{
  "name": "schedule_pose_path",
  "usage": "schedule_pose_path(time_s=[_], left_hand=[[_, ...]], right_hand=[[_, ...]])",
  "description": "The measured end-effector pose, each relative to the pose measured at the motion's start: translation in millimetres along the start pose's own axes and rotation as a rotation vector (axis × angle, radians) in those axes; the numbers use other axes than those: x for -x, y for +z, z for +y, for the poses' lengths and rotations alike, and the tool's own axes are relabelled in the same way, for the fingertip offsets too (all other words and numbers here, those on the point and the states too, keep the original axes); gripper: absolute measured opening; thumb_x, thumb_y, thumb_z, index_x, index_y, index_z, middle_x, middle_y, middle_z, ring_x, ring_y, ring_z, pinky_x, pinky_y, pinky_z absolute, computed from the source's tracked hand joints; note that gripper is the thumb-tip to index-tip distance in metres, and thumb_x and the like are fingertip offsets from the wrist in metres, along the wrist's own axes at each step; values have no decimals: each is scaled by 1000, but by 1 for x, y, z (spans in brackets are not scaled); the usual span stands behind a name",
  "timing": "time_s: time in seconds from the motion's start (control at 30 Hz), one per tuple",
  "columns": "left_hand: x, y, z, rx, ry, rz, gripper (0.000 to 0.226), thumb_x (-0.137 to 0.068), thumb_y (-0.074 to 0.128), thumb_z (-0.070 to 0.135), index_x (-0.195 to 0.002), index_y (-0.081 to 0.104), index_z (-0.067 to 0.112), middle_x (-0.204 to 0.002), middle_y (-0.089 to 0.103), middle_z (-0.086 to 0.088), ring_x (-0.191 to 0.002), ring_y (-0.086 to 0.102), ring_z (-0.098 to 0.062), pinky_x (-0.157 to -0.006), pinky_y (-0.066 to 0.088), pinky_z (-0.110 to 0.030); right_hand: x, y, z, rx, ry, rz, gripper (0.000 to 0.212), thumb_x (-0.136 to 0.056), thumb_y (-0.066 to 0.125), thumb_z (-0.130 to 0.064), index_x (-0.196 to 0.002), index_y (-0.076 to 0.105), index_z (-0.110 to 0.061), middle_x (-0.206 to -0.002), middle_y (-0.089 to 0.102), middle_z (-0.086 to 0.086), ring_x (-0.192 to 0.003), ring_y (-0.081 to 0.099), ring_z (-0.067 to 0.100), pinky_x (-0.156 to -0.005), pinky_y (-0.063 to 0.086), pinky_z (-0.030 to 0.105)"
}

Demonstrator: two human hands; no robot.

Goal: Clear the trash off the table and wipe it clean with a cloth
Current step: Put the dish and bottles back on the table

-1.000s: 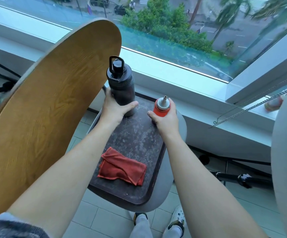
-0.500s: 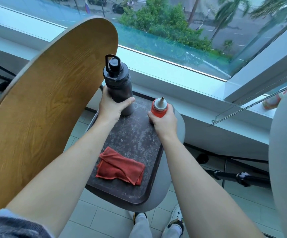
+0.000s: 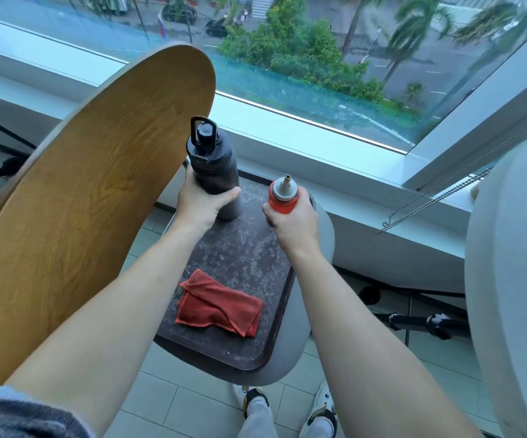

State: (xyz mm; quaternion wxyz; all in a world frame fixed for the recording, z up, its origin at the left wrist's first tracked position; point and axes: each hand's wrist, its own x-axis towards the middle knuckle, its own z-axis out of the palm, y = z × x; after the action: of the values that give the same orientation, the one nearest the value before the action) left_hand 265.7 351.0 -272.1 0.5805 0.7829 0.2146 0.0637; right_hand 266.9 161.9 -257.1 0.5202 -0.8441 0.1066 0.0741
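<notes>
Head view: I count 2 bottles, 1 cloth, 1 tray and 2 hands. My left hand [image 3: 199, 206] wraps its fingers and thumb around the lower body of the black flask [image 3: 212, 165], which stands upright at the far end of the dark, scuffed tray [image 3: 243, 248]. My right hand [image 3: 292, 223] is curled around the red squeeze bottle [image 3: 282, 197], its grey nozzle cap pointing up above the fingers; whether its base touches the tray I cannot tell. The red cloth [image 3: 219, 305], folded and rumpled, lies flat on the near half of the tray, well apart from both hands, between my forearms. The round wooden table [image 3: 76, 210] fills the left side
</notes>
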Motion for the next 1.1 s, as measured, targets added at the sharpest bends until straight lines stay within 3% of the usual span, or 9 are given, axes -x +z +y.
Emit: schedule_pose_path(time_s=[0.23,0.37,0.53,0.63,0.77,0.9,1.0,1.1], left_hand=[[26,-9,6,29,41,-32,84,-62,94,33,-135,54,26,-128,67,13,-124,60,-9,-111,47,-44],[42,-15,23,80,81,-29,76,-69,94,18,-134,54,21,-124,69,13,-120,63,-6,-108,50,-37],[62,-26,59,110,148,0,73,-71,93,12,-131,54,25,-112,69,23,-105,64,8,-93,51,-17],[72,-36,85,105,210,3,73,-68,94,21,-127,54,36,-114,69,22,-111,64,3,-99,53,-28],[85,-46,119,153,272,-34,73,-66,95,30,-126,55,31,-120,70,10,-117,65,-12,-103,53,-43],[101,-49,152,230,329,-9,66,-73,91,12,-120,52,36,-111,68,18,-105,65,3,-88,52,-19],[115,-49,180,252,401,-3,64,-75,89,9,-120,52,36,-113,67,14,-105,65,0,-86,52,-18],[125,-51,203,302,462,-48,62,-77,88,9,-126,53,23,-117,66,4,-106,65,-4,-87,52,-20]], right_hand=[[13,-18,-21,21,-28,-9,42,-75,78,-36,-111,59,-32,-98,69,-9,-92,66,16,-87,55,39],[25,-34,-38,32,-43,-5,42,-77,76,-38,-114,58,-34,-98,70,-9,-92,66,17,-76,48,30],[44,-51,-68,12,-99,19,42,-79,76,-37,-116,58,-32,-97,69,-9,-89,65,17,-81,54,36],[53,-60,-90,10,-130,36,43,-77,75,-37,-116,58,-29,-97,70,-5,-90,66,22,-82,55,39],[66,-79,-119,23,-169,42,47,-79,76,-38,-120,57,-24,-105,68,-1,-97,63,25,-87,54,44],[80,-104,-153,60,-216,64,54,-78,78,-39,-125,58,-23,-107,69,2,-101,64,26,-89,53,40],[91,-128,-176,59,-259,73,52,-77,78,-41,-122,60,-22,-104,70,1,-98,65,25,-89,53,40],[100,-154,-192,20,-307,97,51,-75,78,-44,-119,62,-24,-102,71,-5,-95,66,18,-88,55,37]])
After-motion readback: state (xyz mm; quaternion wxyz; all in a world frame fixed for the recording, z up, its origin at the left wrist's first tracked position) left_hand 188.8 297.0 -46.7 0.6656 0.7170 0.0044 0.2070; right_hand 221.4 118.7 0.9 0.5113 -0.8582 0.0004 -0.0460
